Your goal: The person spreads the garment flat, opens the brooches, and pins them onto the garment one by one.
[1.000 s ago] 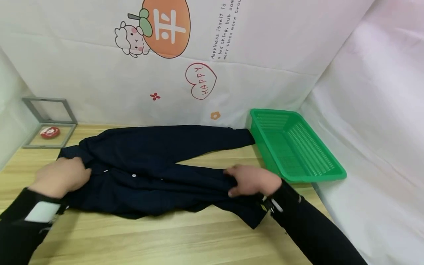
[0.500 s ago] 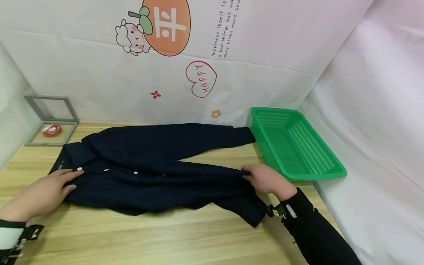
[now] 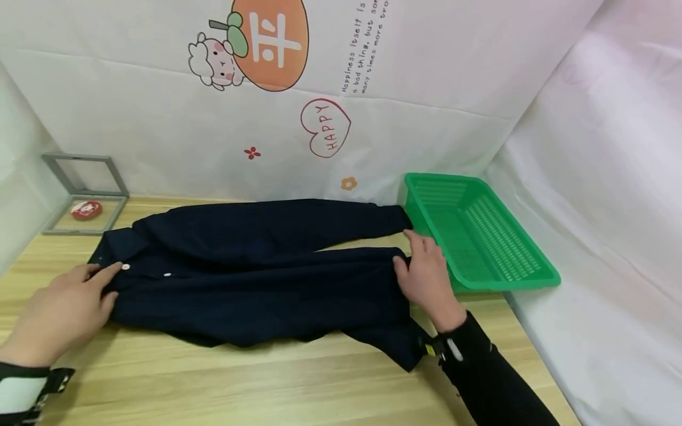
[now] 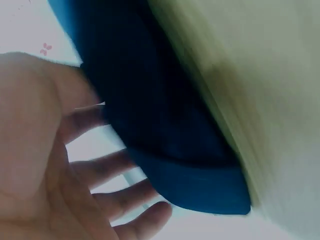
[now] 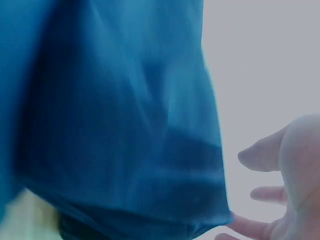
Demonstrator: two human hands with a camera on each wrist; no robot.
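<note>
A navy button-up shirt (image 3: 256, 296) lies spread sideways on the table, its collar (image 3: 124, 247) at the left and a sleeve (image 3: 346, 219) reaching toward the basket. My left hand (image 3: 66, 307) rests at the collar end with fingers extended beside a white button (image 3: 125, 267). In the left wrist view, its spread fingers (image 4: 107, 167) meet the cloth edge. At the hem my right hand (image 3: 426, 278) has its fingers stretched out over the shirt's edge. The right wrist view shows the thumb (image 5: 262, 152) apart from the cloth and one finger near its corner.
A green plastic basket (image 3: 434, 236) stands at the right, close to the sleeve cuff. Back left, a grey hinged frame (image 3: 85, 193) stands open with a red-and-white round item (image 3: 87, 210) in it. White printed cloth (image 3: 277, 130) walls the back.
My right hand has moved up and away from the pinched hem, and the lower front panel now covers some buttons. My left hand released the collar area and spread its fingers.
</note>
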